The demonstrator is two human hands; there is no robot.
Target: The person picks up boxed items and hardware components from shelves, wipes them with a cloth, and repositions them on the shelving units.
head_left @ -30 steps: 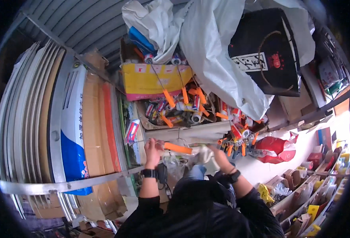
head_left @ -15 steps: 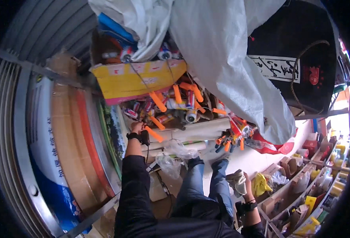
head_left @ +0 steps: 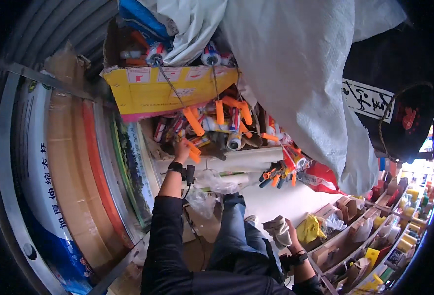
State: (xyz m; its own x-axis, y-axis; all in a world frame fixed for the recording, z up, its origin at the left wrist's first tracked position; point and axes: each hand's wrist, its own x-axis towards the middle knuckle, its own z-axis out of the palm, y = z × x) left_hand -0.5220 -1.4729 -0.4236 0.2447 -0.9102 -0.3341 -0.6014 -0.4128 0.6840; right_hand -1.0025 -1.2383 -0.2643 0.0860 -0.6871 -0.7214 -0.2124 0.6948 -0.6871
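Note:
My left hand point(head_left: 181, 149) reaches to the near side of a heap of paint rollers, its fingers closed by an orange-handled paint roller point(head_left: 194, 157). The fingers are partly hidden, but the roller seems to be in their grip. Other orange-handled rollers point(head_left: 234, 141) with striped wrappers lie jumbled beyond it. Two more hang by their wire frames over the edge of a yellow cardboard box point(head_left: 172, 93). Lower right, my right hand point(head_left: 291, 237) is closed on a crumpled greyish-white cloth point(head_left: 278, 231), perhaps a work glove.
A large white woven sheet point(head_left: 295, 88) drapes over the right of the heap, beside a black bag point(head_left: 398, 98). Tall flat cartons point(head_left: 69, 162) stand at the left. Clear plastic bags point(head_left: 202, 196) lie near my legs. Shelf bins point(head_left: 344, 246) fill the lower right.
My left hand has moved forward and right toward the heap, and the orange handle beside it has shifted with it. My right hand still holds the cloth, and the view has turned slightly.

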